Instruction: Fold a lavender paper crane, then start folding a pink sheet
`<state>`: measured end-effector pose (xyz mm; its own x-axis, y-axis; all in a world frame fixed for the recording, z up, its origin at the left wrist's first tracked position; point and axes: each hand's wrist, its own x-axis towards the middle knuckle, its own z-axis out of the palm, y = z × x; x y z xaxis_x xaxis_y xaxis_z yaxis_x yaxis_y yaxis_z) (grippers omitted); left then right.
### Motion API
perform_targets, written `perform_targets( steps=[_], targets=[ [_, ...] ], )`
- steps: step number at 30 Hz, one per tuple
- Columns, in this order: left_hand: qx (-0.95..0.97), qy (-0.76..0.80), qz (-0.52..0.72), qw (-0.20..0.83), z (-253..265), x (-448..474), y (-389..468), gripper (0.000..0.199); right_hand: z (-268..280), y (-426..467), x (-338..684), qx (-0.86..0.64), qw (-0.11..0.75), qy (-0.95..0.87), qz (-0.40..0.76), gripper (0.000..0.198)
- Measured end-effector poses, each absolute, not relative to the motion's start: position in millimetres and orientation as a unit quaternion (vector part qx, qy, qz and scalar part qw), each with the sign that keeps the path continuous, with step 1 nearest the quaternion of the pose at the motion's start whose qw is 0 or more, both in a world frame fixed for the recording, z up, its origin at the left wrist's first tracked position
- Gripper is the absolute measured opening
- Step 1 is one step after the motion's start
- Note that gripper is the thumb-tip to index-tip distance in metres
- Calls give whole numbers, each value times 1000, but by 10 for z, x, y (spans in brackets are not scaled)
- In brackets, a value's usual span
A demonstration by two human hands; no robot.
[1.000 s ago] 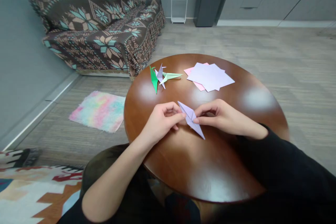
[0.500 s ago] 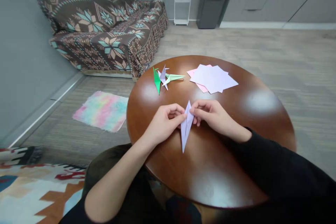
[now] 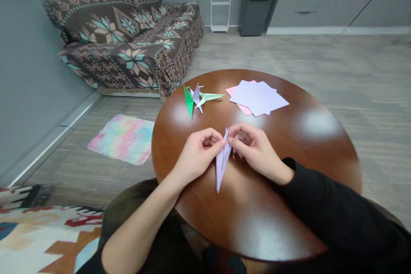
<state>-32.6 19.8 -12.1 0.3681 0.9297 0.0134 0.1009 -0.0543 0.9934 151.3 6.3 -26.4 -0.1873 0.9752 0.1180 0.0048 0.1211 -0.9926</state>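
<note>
Head view: both hands pinch a lilac paper fold

Left hand (image 3: pixel 195 154) and right hand (image 3: pixel 253 150) each grip the top of the narrow folded lilac paper (image 3: pixel 221 162), its tip pointing down over the round wooden table (image 3: pixel 289 205). Finished paper cranes (image 3: pixel 197 96) lie beyond.

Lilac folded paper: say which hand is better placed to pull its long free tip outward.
Probably the right hand: its fingers lie slightly closer to the folded lilac paper's free tip, while the left hand pinches the top.

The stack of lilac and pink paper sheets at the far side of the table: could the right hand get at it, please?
Probably yes. The sheets lie just beyond the right hand on bare table, nothing between. But that hand now pinches the lilac folded piece with the left hand.
</note>
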Motion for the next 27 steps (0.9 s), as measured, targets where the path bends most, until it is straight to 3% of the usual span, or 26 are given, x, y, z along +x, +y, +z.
perform_targets(
  steps=[8, 16, 27],
  targets=[
    [631, 420, 371, 537, -103, -319, 135, 15, -246, 94, 1498, -409, 507, -497, 574, 27],
    [635, 421, 374, 528, -120, -314, 127, 14, -256, 81, 1463, -406, 525, -379, 645, 25],
    [622, 440, 393, 515, -101, -294, 107, 15, -256, 44, 1425, -414, 541, -366, 634, 25]
  ],
)
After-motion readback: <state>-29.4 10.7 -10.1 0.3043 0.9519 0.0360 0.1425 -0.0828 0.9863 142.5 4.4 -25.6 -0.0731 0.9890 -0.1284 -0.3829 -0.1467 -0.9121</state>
